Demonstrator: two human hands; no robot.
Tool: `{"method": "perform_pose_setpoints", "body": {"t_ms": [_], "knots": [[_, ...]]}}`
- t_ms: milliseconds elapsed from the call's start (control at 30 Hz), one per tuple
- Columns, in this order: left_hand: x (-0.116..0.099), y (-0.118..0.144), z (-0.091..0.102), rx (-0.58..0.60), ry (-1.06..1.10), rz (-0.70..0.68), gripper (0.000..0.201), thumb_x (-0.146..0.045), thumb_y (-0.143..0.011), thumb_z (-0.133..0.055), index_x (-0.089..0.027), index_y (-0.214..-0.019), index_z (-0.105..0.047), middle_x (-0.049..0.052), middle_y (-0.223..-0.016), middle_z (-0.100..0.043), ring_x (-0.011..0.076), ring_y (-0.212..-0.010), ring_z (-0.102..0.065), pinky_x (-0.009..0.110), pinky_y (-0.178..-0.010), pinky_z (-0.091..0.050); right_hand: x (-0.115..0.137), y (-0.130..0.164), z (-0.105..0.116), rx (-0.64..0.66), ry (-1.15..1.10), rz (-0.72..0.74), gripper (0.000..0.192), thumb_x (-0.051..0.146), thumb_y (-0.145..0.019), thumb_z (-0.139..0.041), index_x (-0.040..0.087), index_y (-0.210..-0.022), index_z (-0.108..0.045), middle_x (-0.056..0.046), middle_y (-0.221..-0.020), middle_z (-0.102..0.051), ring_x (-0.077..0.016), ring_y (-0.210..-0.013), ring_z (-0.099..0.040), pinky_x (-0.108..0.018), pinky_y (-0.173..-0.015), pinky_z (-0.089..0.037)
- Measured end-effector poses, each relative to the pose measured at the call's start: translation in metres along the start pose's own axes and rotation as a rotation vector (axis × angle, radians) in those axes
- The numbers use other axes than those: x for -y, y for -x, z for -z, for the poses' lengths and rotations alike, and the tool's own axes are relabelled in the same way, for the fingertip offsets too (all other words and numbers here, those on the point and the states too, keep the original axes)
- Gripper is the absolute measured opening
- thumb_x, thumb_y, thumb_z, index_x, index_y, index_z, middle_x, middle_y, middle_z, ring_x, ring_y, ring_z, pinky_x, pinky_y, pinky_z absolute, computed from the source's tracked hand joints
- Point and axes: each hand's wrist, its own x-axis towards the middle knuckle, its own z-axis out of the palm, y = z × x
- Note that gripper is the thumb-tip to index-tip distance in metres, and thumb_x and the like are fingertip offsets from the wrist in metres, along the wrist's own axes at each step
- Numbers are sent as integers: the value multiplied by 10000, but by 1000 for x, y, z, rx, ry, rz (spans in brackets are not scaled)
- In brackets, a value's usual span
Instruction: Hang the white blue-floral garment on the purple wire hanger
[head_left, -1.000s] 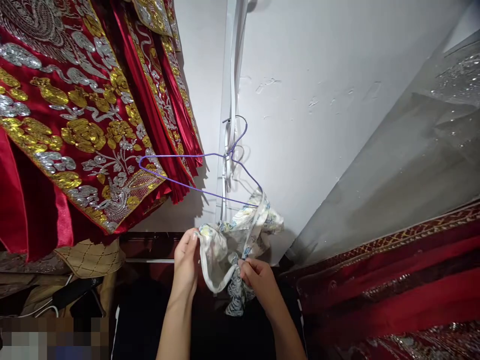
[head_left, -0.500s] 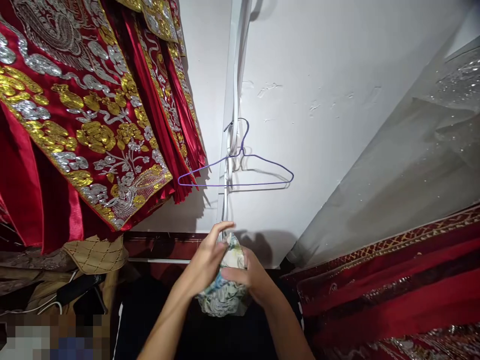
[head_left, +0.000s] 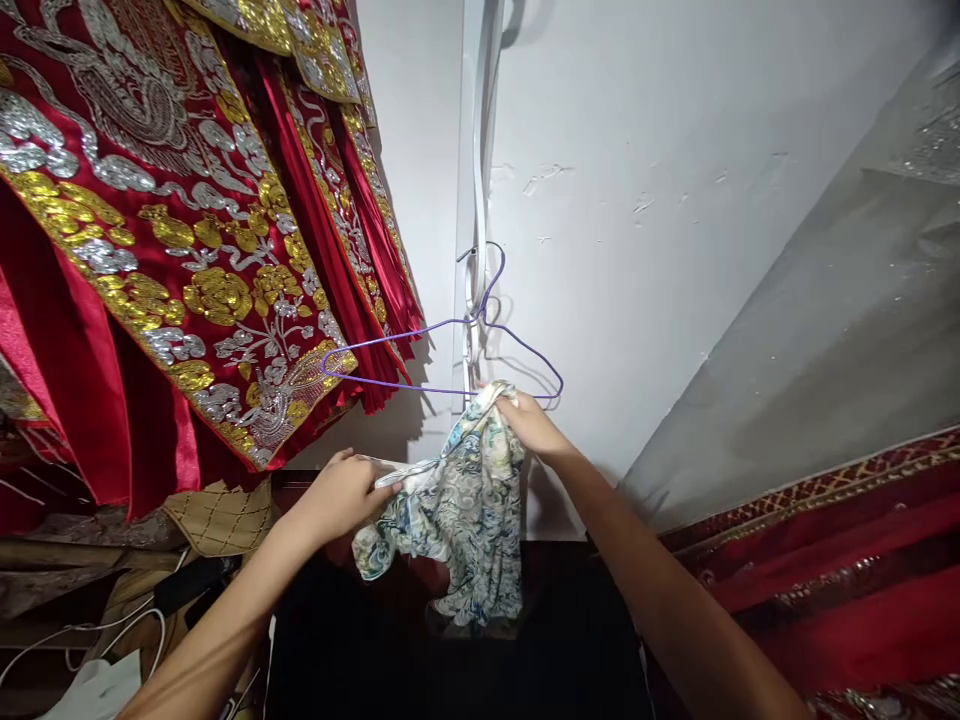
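A patterned garment (head_left: 457, 510) in blue, green and cream is held up by both hands. Its upper edge is gripped by the right hand (head_left: 529, 422) just below the bar of a purple wire hanger (head_left: 442, 345), which is hooked at the white wall (head_left: 637, 250). A side edge is pinched by the left hand (head_left: 341, 495). Red embroidered robes (head_left: 187, 250) are hung at the left.

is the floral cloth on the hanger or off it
Off it, apparently: the floral cloth hangs between the right hand and left hand, just under the purple hanger.
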Motion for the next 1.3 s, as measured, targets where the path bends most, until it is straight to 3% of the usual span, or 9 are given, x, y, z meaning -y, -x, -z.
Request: {"method": "perform_pose_setpoints", "body": {"t_ms": [67,133,267,500,767,1033,1200,1267,1300], "knots": [[11,2,2,-15,-34,62,275,-382,-937,-527,-238,-971,-759,141,-1152,-742,344,-1260,-585,483,-1124,-342,-14,2,-3,-33,40,13,255,410,-798,-587,171,-762,-668,-24,-768,-668,-188,-743,-577,-299,-743,-447],[16,5,8,-34,-55,177,327,-368,-954,-477,-224,-1050,-755,152,-1335,-663,351,-1353,-513,486,-1098,-383,-21,8,7,-92,71,28,213,367,-772,-591,179,-671,-595,6,-655,-579,-167,-668,-497,-269,-635,-379],[6,2,32,-63,-93,375,510,-386,-1016,-272,-148,-1000,-723,222,-1056,-735,382,-1021,-699,475,-869,-498,-14,21,45,-148,252,55,200,307,-760,-568,193,-606,-510,22,-592,-472,-153,-633,-427,-267,-579,-303],[-23,-23,70,-347,-75,245,398,-202,-947,-342,-171,-1211,-638,166,-1064,-749,339,-987,-713,370,-801,-490,11,43,70,-152,422,55,221,324,-812,-511,198,-633,-478,15,-621,-429,-155,-646,-424,-263,-567,-307],[-20,-5,89,-119,-196,303,310,-165,-875,-379,-180,-902,-687,159,-944,-748,340,-918,-707,370,-743,-477,16,49,63,-143,482,37,221,320,-824,-495,203,-647,-435,24,-626,-396,-143,-649,-387,-256,-568,-284],[-57,10,111,-355,-102,111,373,-162,-889,-388,-181,-1115,-684,117,-1009,-749,310,-921,-704,375,-768,-497,19,53,60,-148,405,-42,303,362,-808,-529,217,-606,-356,28,-593,-358,-130,-605,-350,-262,-543,-254],[-58,-33,101,-547,91,-99,428,-155,-950,-388,-199,-1321,-596,91,-1212,-715,269,-1055,-677,371,-891,-501,26,62,45,-23,222,-118,290,413,-806,-569,203,-625,-482,18,-615,-474,-142,-604,-432,-262,-559,-353],[-50,-54,92,-618,136,-167,451,-133,-954,-384,-205,-1357,-573,85,-1223,-700,253,-1077,-651,374,-928,-490,33,71,42,23,229,-37,171,349,-793,-582,191,-786,-646,5,-693,-555,-162,-660,-499,-271,-617,-414],[-46,-62,87,-636,143,-198,451,-122,-951,-386,-202,-1351,-580,85,-1208,-697,250,-1077,-636,378,-937,-486,36,77,42,17,241,10,240,296,-777,-584,201,-965,-700,10,-710,-569,-164,-666,-512,-273,-632,-429]]}}
